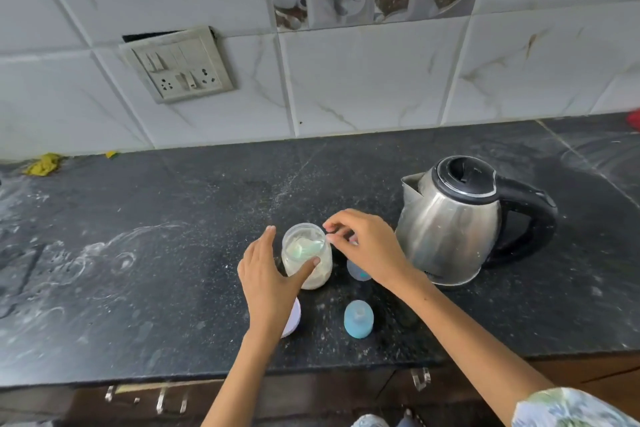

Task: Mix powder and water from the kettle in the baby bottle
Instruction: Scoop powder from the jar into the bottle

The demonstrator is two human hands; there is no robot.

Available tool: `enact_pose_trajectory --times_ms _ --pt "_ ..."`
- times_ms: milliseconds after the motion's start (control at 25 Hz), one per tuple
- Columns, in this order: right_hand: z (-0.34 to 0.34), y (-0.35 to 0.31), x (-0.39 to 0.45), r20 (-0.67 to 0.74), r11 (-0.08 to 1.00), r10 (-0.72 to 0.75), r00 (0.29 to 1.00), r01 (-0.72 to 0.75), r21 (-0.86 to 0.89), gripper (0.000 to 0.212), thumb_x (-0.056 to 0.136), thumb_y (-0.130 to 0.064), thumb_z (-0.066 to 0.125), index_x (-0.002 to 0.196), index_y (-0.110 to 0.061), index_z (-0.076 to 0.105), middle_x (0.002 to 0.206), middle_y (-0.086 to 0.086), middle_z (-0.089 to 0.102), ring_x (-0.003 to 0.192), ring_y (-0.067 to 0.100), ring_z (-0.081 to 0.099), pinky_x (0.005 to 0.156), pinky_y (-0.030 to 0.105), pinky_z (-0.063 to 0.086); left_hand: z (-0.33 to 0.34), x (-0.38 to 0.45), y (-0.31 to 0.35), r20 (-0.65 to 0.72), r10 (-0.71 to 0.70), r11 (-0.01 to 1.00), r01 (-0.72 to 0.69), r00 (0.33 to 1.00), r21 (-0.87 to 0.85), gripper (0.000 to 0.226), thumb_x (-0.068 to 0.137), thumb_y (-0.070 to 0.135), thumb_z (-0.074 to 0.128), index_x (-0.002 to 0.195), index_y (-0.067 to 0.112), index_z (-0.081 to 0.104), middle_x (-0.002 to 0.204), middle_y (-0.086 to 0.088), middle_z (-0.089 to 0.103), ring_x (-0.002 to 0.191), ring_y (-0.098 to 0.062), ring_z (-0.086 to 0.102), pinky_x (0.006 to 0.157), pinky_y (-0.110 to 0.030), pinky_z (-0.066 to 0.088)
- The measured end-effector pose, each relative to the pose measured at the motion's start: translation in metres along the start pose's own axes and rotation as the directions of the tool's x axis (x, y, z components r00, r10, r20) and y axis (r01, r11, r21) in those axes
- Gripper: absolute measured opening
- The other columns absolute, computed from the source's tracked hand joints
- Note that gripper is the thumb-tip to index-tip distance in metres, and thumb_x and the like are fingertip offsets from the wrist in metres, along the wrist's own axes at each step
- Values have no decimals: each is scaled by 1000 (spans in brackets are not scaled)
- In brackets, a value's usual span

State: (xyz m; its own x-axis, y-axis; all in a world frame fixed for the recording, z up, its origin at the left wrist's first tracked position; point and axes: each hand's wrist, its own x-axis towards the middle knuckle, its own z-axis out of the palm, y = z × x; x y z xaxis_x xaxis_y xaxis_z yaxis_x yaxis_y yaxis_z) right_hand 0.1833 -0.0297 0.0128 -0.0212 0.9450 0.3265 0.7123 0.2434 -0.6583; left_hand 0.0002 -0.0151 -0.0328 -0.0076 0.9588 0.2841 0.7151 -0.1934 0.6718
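A clear jar of pale powder [317, 272] stands open on the black counter [173, 253]. My left hand [273, 274] grips its side. My right hand [367, 246] pinches the handle of a pale green scoop [304, 248] whose bowl lies inside the jar mouth. Right behind the jar, mostly hidden under my right wrist, stands the clear baby bottle [358, 272]. Its blue cap with the teat [359, 319] sits on the counter in front. The steel kettle [457, 222] with a black handle stands to the right, lid shut.
A white jar lid [292, 321] lies partly under my left forearm. White powder smears mark the counter at left. A yellow cloth [43, 164] lies at the back left by the tiled wall. A socket plate [178, 66] is on the wall. Drawers run below the counter edge.
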Motion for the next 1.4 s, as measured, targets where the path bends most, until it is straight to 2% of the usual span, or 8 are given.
enact_pose_trajectory --times_ms 200,400,640,800,960,1160,1280,1400 --pt "15 -23 38 319 884 70 945 90 -458 23 93 -35 62 111 -26 73 103 -2 75 94 17 67 74 31 50 8 14 -5 114 17 996 -7 993 -92 82 60 52 83 130 19 54 131 4 60 119 -13 53 106 -43 37" --pt "23 -43 51 500 649 262 825 233 -724 9 86 -16 70 91 -13 63 80 3 61 79 25 62 63 29 40 13 0 4 64 72 988 -63 995 -140 76 60 46 83 127 28 53 128 9 60 110 -2 40 104 -37 34" --pt "5 -33 37 525 641 106 844 346 -685 18 94 -9 57 108 -13 67 69 1 45 80 17 36 54 27 29 17 -9 4 52 169 977 -160 984 -138 74 66 54 76 130 25 53 136 15 54 135 -1 36 116 -33 18" --pt "-9 -29 25 602 638 4 799 461 -616 25 90 -10 62 115 -14 64 83 6 55 74 22 52 58 29 33 19 -11 7 60 197 972 -187 979 -142 74 66 48 80 130 23 54 138 16 51 138 -2 34 116 -28 12" --pt "-9 -27 15 635 639 -46 771 512 -575 19 85 -1 57 97 -8 70 88 11 65 84 28 63 61 33 34 21 -15 9 60 220 966 -209 974 -154 74 66 42 83 130 21 54 135 17 53 133 -2 42 116 -29 14" --pt "-6 -21 9 652 735 34 758 423 -530 21 89 -9 59 101 -15 75 87 7 72 82 27 64 73 37 53 20 -20 12 50 236 960 -225 970 -168 74 65 40 84 130 19 55 134 14 55 126 -2 50 117 -38 20" --pt "-3 -23 7 629 801 43 776 350 -487 24 89 -9 57 101 -17 76 90 5 75 80 25 65 76 38 54 21 -20 13 50 242 958 -231 969 -170 71 67 39 82 129 18 55 134 14 54 126 -5 51 116 -40 22" --pt "3 -25 11 581 913 86 809 170 -372 26 84 -3 56 93 -15 78 69 -2 69 69 18 56 66 34 48 23 -22 13 53 257 953 -243 965 -183 70 66 36 83 129 20 55 134 14 55 124 -2 51 115 -38 23"
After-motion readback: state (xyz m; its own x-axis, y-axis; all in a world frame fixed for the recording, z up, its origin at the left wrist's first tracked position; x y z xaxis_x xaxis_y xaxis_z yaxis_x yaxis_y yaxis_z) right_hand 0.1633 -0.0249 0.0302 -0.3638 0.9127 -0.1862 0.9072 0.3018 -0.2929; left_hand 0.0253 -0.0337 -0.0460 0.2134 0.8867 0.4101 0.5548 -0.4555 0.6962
